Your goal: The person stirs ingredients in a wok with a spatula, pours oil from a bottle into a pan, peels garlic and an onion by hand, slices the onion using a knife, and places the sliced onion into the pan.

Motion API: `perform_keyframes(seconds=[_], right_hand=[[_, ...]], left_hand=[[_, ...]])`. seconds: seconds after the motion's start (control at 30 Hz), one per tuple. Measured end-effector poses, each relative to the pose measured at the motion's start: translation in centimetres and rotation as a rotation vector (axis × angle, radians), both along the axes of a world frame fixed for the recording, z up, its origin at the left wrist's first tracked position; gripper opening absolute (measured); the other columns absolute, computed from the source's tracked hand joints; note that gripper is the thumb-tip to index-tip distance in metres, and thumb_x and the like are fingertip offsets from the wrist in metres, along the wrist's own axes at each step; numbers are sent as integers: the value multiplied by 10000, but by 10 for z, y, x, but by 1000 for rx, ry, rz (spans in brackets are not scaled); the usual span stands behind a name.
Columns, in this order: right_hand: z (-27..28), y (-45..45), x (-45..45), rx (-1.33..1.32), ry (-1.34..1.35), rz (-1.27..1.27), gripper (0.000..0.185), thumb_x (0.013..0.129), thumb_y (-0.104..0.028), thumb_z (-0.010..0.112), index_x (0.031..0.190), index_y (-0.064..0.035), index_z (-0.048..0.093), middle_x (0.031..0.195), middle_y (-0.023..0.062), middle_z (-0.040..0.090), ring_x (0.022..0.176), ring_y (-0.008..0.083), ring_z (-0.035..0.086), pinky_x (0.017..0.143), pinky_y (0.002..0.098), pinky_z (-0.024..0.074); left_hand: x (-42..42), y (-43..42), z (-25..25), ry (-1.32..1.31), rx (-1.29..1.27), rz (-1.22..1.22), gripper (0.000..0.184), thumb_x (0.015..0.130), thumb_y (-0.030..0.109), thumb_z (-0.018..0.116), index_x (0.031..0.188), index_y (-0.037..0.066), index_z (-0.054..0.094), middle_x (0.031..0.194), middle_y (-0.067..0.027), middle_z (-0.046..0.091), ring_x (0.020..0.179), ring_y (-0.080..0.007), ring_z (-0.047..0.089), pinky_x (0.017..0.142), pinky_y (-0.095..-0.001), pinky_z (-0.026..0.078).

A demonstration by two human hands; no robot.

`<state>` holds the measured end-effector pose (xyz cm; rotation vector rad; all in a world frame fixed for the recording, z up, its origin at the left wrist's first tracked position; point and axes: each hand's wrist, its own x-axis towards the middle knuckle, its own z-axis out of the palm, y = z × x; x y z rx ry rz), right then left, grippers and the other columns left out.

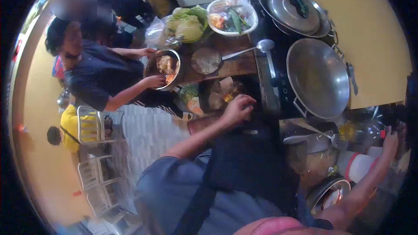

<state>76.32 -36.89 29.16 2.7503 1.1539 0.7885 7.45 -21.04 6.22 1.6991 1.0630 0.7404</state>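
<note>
My right hand (390,141) reaches out at the far right, its fingers closed around the red-capped neck of a clear plastic bottle (363,131). Yellow liquid, like cooking oil, shows inside the bottle, which appears on its side in this view. In front of my dark apron is my left hand (238,109), fingers loosely bent and nothing visible in them. Just beyond it, a small gold-coloured item (228,98) lies among dim things I cannot make out. A large, wide metal wok (318,78) sits between my hands, with no food visible in it.
Another person holds a metal bowl of food (149,70) at the left. Lettuce (187,24), a white basin of vegetables (233,16) and a ladle (264,45) are on the counter. A lidded pan (296,11) stands behind the wok; a spatula (300,139) lies nearer me.
</note>
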Motion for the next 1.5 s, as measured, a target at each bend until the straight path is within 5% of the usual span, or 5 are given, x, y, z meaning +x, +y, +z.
perform_keyframes(seconds=[0.33,0.73,0.9,1.2,1.5], right_hand=[[78,97,-294,182,508,159,376,956,-368,485,1029,-27,625,929,87,655,868,221,608,805,331,456],[-74,203,-540,-106,1371,666,143,813,-179,692,847,-41,679,775,94,647,713,172,627,633,302,479],[-175,260,-555,-105,2310,158,277,902,-306,614,1033,-63,616,912,18,619,798,109,581,716,256,489],[-411,419,-621,147,2034,-405,317,906,-211,510,1193,-82,478,1064,75,524,877,223,570,684,389,523],[-445,389,-625,472,2184,-748,238,919,-123,415,1073,-156,592,1007,24,625,878,180,606,729,395,508]], left_hand=[[-39,167,-22,-59,-206,295,268,825,130,602,1083,59,616,946,-91,617,833,-234,615,701,-343,516],[-41,412,-178,-878,-850,785,306,867,225,591,1076,3,559,974,-140,584,831,-280,599,624,-402,505],[-41,434,-244,-565,-632,713,313,891,169,547,1110,-44,479,997,-186,562,841,-327,616,631,-443,566],[-14,361,-157,-896,-821,809,275,882,120,517,1031,-86,411,1010,-219,522,811,-345,614,630,-442,599],[-30,295,-149,-805,-985,859,302,876,155,516,1087,-60,493,1016,-198,564,790,-299,614,635,-378,571]])
